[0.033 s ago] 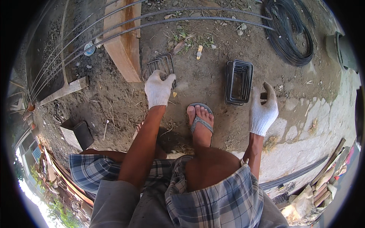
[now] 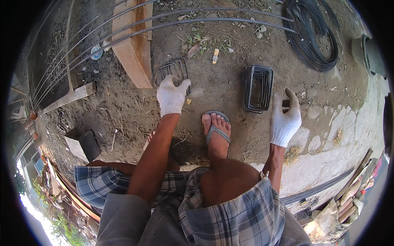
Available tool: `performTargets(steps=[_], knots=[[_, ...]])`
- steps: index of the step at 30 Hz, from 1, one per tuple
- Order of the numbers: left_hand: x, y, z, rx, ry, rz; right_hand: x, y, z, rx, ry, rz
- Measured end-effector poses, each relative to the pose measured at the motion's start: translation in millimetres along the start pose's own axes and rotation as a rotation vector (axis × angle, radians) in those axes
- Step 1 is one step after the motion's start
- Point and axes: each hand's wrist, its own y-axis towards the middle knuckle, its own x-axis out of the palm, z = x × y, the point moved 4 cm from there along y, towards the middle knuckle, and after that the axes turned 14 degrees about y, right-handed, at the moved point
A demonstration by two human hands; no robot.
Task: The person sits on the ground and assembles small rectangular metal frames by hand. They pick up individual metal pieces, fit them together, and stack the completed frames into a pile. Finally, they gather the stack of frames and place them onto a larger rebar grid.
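A small group of bent steel-bar rectangles (image 2: 183,65) lies on the dirt at the left, by the end of a timber beam. My left hand (image 2: 170,96), in a white knit glove, reaches over their near side with thumb and fingers apart; whether the fingertips touch the bars I cannot tell. Further right sits a neat stack of similar rectangular steel stirrups (image 2: 245,92). Just beside that stack, on its right, hovers my gloved right hand (image 2: 285,121). Its fingers are spread from each other with nothing between them.
Long steel rods (image 2: 221,19) arch across the far side above the timber beam (image 2: 131,55). Coiled dark wire (image 2: 316,49) lies at the far right, with a bucket (image 2: 371,57) beyond it. My sandalled foot (image 2: 217,131) is between my hands. A block (image 2: 84,145) lies at left.
My left hand has shifted very slightly to the right. Otherwise both hands and the steel pieces look the same.
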Motion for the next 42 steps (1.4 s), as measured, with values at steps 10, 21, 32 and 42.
performTargets(steps=[10,21,32,42], knots=[[-40,36,-29,-0.002,-0.205,-0.198,-2,-15,-47,-0.064,0.29,-0.012],[-113,-13,88,0.343,-0.245,-0.728,103,-85,-65,0.49,0.942,-0.705],[-45,-30,85,0.185,-0.461,-0.891,66,-91,-32,0.682,1.087,-0.825],[-7,-43,90,0.143,-0.859,-0.966,60,-85,-52,0.026,0.633,-0.633]])
